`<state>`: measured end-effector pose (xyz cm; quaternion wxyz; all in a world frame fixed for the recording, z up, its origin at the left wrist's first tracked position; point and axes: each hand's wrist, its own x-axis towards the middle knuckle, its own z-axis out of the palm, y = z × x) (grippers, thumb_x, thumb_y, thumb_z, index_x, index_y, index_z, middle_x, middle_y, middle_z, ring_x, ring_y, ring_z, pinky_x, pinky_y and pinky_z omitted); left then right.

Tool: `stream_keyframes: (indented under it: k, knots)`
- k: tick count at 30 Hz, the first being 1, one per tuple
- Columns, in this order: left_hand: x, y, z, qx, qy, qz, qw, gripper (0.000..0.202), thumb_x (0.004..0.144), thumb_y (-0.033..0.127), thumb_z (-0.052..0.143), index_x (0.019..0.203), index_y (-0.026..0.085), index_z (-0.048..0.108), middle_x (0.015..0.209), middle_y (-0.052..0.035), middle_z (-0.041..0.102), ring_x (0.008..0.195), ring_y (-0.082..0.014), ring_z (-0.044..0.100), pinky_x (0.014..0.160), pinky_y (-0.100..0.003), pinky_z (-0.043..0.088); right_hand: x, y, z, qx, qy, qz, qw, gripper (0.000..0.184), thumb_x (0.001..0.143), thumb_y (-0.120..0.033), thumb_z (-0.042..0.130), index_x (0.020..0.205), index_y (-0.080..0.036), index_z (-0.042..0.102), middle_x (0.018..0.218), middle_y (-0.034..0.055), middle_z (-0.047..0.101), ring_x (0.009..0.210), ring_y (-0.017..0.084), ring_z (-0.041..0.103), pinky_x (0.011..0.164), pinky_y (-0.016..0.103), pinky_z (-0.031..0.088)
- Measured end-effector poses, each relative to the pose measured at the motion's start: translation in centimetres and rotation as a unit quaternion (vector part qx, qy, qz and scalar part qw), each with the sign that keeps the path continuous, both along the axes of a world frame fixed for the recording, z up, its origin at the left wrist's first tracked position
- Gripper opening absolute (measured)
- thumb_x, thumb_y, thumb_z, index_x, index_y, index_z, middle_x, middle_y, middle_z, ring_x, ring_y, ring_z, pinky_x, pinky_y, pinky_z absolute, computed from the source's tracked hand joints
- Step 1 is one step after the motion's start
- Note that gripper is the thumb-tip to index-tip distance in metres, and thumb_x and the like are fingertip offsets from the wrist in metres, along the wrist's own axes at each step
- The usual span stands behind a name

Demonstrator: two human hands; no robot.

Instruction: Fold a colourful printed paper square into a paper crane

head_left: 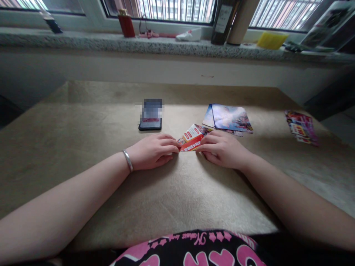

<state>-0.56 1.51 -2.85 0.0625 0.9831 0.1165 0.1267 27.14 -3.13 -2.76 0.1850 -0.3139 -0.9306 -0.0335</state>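
A red and white printed paper [192,137], folded to a point at its far side, lies on the table between my hands. My left hand [154,149] has its fingers together on the paper's left corner; a silver bracelet circles that wrist. On the paper's right side, my right hand [222,148] is closed, thumb and fingers at the edge and covering part of it. Just behind my right hand lie several colourful printed sheets [231,117], overlapping one another. How firmly either hand grips the paper is hard to see.
A phone [150,123], partly blurred, lies behind my left hand. Folded colourful papers [301,127] sit at the table's right side. On the stone windowsill [166,45] stand a red bottle [126,24], dark and tan cylinders, and a yellow object [271,40].
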Motion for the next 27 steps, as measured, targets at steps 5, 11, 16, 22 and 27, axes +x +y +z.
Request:
stream_keyframes:
  k: [5,11,16,22,27]
  knots:
    - [0.3,-0.2,0.0,0.008,0.013,0.015,1.000,0.020,0.089,0.019,0.047,0.105,0.018,0.060,0.120,-0.0077,0.062,0.108,-0.0216,0.054,0.091,-0.038,0.050,-0.6,0.2,-0.5,-0.014,-0.021,0.000,1.000,0.025,0.086,-0.017,0.047,0.097,-0.022,0.070,0.094,0.0067,0.067,0.081,0.019,0.054,0.073,0.032,0.044]
    - [-0.2,0.0,-0.1,-0.032,-0.008,0.010,0.999,0.019,0.089,0.018,0.047,0.102,0.018,0.061,0.118,-0.0085,0.062,0.109,-0.0196,0.055,0.092,-0.036,0.050,0.3,0.2,0.1,-0.038,-0.016,0.003,0.999,0.026,0.082,-0.013,0.047,0.092,-0.022,0.070,0.092,0.0061,0.068,0.084,0.018,0.058,0.075,0.033,0.047]
    - [-0.8,0.4,-0.1,-0.053,-0.020,0.003,0.998,0.016,0.090,0.018,0.049,0.099,0.019,0.062,0.114,-0.0078,0.064,0.107,-0.0190,0.056,0.091,-0.035,0.050,1.1,0.2,0.5,-0.046,-0.025,0.001,0.999,0.028,0.082,-0.013,0.046,0.089,-0.023,0.071,0.093,0.0055,0.069,0.087,0.017,0.061,0.078,0.033,0.049]
    - [-1.2,0.5,0.2,-0.047,-0.020,0.004,0.999,0.012,0.087,0.019,0.052,0.089,0.019,0.064,0.108,-0.0049,0.068,0.100,-0.0176,0.059,0.086,-0.032,0.051,1.8,0.2,0.3,-0.065,-0.025,-0.010,0.998,0.029,0.080,-0.013,0.047,0.087,-0.025,0.072,0.093,0.0036,0.069,0.089,0.017,0.062,0.078,0.031,0.049]
    - [-1.5,0.5,0.4,-0.041,-0.024,0.011,0.999,0.012,0.086,0.021,0.054,0.083,0.020,0.065,0.103,-0.0033,0.070,0.096,-0.0163,0.061,0.082,-0.030,0.052,2.3,0.3,0.4,-0.085,-0.023,-0.006,0.996,0.028,0.077,-0.011,0.047,0.083,-0.023,0.072,0.089,0.0029,0.069,0.082,0.015,0.062,0.074,0.028,0.048]
